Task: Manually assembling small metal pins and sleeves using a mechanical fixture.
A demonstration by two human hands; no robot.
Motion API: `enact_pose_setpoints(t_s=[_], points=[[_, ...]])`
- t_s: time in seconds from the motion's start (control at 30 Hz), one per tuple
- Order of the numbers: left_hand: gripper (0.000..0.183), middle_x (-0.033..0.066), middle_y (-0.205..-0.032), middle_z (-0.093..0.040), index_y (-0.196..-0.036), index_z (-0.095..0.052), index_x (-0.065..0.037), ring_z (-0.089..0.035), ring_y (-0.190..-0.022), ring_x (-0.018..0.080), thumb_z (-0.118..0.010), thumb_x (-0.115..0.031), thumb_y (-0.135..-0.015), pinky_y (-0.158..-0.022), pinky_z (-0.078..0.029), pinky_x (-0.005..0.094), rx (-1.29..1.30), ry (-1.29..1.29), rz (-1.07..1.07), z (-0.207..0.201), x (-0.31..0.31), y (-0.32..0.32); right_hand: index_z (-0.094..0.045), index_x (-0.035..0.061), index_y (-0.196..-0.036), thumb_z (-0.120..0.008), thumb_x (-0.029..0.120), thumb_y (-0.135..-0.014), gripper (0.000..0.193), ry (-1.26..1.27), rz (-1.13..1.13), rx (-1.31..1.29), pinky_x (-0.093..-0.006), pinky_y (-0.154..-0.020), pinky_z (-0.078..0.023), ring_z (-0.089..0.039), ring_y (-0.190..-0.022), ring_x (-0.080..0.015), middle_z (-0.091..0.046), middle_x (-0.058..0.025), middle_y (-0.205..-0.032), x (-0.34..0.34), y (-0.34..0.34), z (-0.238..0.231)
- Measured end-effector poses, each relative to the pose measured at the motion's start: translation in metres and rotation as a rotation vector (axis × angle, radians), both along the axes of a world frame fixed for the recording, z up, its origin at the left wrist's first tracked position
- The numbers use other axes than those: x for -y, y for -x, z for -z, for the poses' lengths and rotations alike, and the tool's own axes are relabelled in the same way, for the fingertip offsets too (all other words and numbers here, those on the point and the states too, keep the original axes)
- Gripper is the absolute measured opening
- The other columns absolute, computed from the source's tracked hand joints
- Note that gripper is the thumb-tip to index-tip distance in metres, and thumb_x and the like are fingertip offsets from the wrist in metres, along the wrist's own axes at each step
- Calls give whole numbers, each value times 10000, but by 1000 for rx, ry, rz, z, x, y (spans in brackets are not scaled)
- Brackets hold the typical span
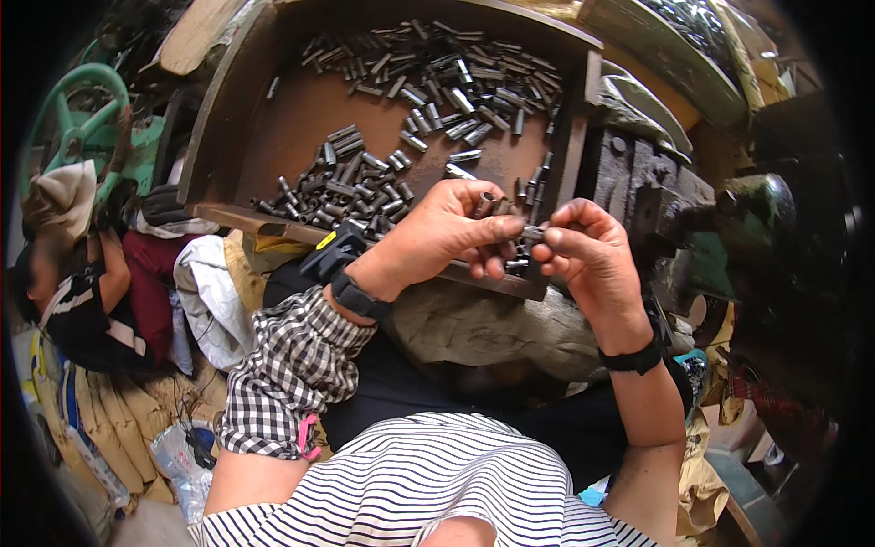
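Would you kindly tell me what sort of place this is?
Probably a metalworking workshop: a brown tray holds piles of short metal tubes, with a grimy machine at right and a green handwheel at left.

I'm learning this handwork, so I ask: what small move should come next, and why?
Perhaps the right hand should steady the small metal piece at its fingertips: the left hand meets it there too, but also holds a metal tube, so its grip looks busier.
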State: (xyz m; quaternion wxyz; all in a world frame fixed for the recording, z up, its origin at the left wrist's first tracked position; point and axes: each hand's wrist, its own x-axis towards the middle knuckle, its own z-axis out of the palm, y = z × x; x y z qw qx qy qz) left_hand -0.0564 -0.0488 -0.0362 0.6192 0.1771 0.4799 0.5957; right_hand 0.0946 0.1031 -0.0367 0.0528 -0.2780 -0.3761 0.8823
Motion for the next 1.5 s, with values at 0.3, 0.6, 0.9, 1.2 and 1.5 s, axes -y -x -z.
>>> enact_pose_setpoints(t_s=[0.3,0.6,0.9,1.2,1.5], points=[[173,42,-772,-649,-925,-551,-19,-622,-572,88,-647,-152,-867,-492,-497,186,-92,38,76,-12,-2,-4,-555,-8,-924,-653,-27,-775,180,-161,-93,-71,-238,-536,-530,-661,-686,-154,-632,-79,-797,2,-2,-11],[149,81,-818,-641,-989,-569,6,-623,-629,125,-617,-68,-869,-551,-530,230,-1,-36,-110,4,-14,-6,-550,-45,-1041,-654,69,-800,286,-980,105,-53,-235,-531,-498,-642,-682,-108,-632,-99,-900,12,-22,-23],[158,80,-818,-652,-1005,-587,-10,-632,-647,122,-621,-83,-869,-545,-525,213,-149,4,-298,4,4,-6,-476,-7,-1134,-524,224,-915,322,-1324,1058,-259,-271,-553,-512,-543,-622,-175,-576,-148,-915,21,-217,-142],[146,61,-817,-624,-973,-579,-5,-621,-657,114,-628,-85,-861,-556,-515,221,-246,-33,-110,-28,-27,-59,-552,-45,-1121,-574,126,-862,311,-1373,1231,175,-337,-820,-495,-579,-973,-224,-584,-122,-1124,-84,-268,-87],[119,42,-814,-622,-930,-565,-15,-652,-680,117,-617,-103,-868,-561,-537,213,-260,-71,-114,0,-108,-55,-552,-41,-1173,-626,88,-824,379,-1492,1140,72,-361,-857,-485,-570,-1016,-206,-575,-115,-1164,-97,-280,-111]])
